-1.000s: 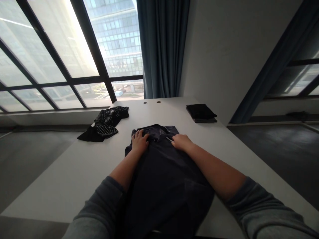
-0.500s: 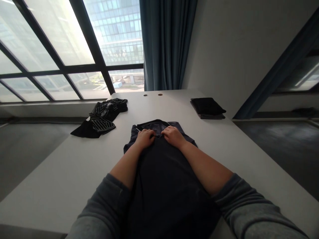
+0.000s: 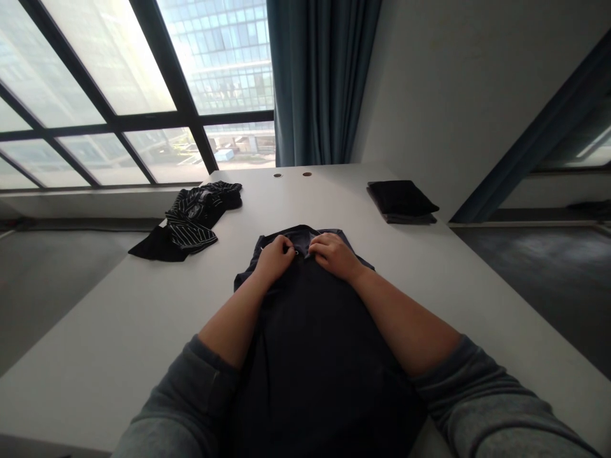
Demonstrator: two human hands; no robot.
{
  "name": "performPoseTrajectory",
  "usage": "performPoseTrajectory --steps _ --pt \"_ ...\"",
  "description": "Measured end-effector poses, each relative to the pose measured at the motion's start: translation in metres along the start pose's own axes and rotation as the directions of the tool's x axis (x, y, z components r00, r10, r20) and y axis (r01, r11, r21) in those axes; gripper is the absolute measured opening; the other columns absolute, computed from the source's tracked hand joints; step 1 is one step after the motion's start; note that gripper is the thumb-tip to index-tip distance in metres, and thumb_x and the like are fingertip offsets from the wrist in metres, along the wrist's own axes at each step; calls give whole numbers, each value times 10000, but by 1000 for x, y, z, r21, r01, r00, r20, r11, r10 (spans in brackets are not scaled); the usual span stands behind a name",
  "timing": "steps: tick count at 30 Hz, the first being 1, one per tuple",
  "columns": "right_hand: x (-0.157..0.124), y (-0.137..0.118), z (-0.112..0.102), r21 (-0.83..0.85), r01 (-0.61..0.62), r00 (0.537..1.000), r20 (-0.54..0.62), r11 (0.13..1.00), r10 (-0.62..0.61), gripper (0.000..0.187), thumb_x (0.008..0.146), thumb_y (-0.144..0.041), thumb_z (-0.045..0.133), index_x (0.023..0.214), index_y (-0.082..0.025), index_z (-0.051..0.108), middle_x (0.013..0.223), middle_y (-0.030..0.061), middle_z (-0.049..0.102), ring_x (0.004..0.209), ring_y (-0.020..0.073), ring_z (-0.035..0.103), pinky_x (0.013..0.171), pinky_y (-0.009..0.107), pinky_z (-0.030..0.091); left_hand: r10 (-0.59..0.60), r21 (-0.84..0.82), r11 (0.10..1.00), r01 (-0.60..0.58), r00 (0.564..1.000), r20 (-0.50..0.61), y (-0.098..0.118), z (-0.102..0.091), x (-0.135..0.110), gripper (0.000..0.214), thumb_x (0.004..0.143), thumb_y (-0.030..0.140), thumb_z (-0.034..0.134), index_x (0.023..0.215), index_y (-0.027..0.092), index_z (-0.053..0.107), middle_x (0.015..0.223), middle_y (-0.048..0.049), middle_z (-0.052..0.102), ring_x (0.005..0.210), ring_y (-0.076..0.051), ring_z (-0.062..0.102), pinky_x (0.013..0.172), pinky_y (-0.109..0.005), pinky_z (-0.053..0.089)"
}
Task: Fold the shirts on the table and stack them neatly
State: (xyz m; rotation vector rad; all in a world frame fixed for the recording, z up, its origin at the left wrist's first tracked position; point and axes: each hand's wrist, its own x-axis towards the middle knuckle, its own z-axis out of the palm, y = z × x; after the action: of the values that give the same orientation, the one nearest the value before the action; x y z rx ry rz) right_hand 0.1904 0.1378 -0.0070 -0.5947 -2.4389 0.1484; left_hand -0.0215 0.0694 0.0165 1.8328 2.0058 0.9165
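I have both hands at the far end of a dark navy, smooth-cloth garment (image 3: 329, 343) laid flat on the white, smooth-topped table (image 3: 143, 343). Its long axis runs from that far end straight back towards the wearer, between the 2 forearms, and its near end drops out of my view in shadow.

The relation that matters to me is at the upper edge: the left hand (image 3: 275, 256) sits just left of the garment's midline, the right hand (image 3: 334, 256) just right of it, about level and equally near the middle. A narrow gap separates them, and in it I can see a small pale ring-like detail (image 3: 296, 253), closer to the left fingertips. The left hand is narrow, fingers curled, and looks to be pinching the cloth edge. The right hand is narrow too, fingers bent over the edge, apparently gripping it; its thumb I cannot make out well. Just beyond both, the far rim of the garment's opening arches up.

Farther off, a crumpled black garment with thin white stripes (image 3: 193, 219) lies on the left, nearer the left hand. A squared stack of folded black and dark grey cloth (image 3: 403, 200) sits on the right, nearer the right hand, well apart from it.
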Motion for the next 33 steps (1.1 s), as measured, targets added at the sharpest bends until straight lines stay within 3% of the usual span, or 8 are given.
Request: performPoseTrajectory --steps 4,9,16,20,24,28,33 --pt "1 -3 0 -26 99 995 12 995 -98 237 960 -137 557 1022 -234 764 1089 94 698 1065 259 616 1043 458 451 -95 -67 994 90 993 -73 -6 10 0 99 911 260 661 974 217 599 1017 -58 734 990 -240 684 863 -347 490" --pt "2 -8 7 43 186 981 49 982 -188 241 985 -173 537 1018 -232 768 1067 88 723 1015 232 652 990 423 505 -92 -107 990 87 995 -42 -5 25 -4 149 897 262 705 970 220 582 977 -50 726 966 -240 686 830 -342 484" --pt "-1 -8 17 207 58 998 -17 977 -56 161 932 -164 598 981 -215 742 1022 72 737 981 213 684 938 370 556 -114 -214 971 110 993 -9 -6 32 -3 134 901 287 690 875 196 596 855 -22 690 820 -185 649 744 -299 464" --pt "-2 -7 18 242 -24 997 -64 970 41 149 907 -146 597 965 -205 720 961 55 735 927 199 690 906 344 554 30 -286 958 -18 999 41 -7 29 -5 96 905 281 637 852 202 632 836 -2 694 777 -159 626 717 -276 456" --pt "-3 -6 17 277 -65 983 -145 959 109 165 892 -147 593 976 -192 728 972 66 731 931 202 693 901 344 553 178 -251 955 -159 982 57 -5 26 -11 143 855 333 708 935 216 689 915 -2 727 795 -163 629 755 -285 476" --pt "-2 -5 17 323 -73 985 -124 944 119 159 877 -148 610 938 -209 743 978 52 749 928 200 705 898 349 557 157 -185 972 -148 987 34 -5 26 -14 129 825 282 709 934 215 696 869 3 716 751 -162 616 723 -288 468" --pt "-2 -4 15 363 -104 988 -72 926 139 193 863 -134 617 957 -209 768 987 40 773 922 187 719 877 316 562 142 -256 958 -130 989 30 -12 30 -10 61 791 203 663 851 206 677 853 14 703 700 -137 567 678 -270 431"
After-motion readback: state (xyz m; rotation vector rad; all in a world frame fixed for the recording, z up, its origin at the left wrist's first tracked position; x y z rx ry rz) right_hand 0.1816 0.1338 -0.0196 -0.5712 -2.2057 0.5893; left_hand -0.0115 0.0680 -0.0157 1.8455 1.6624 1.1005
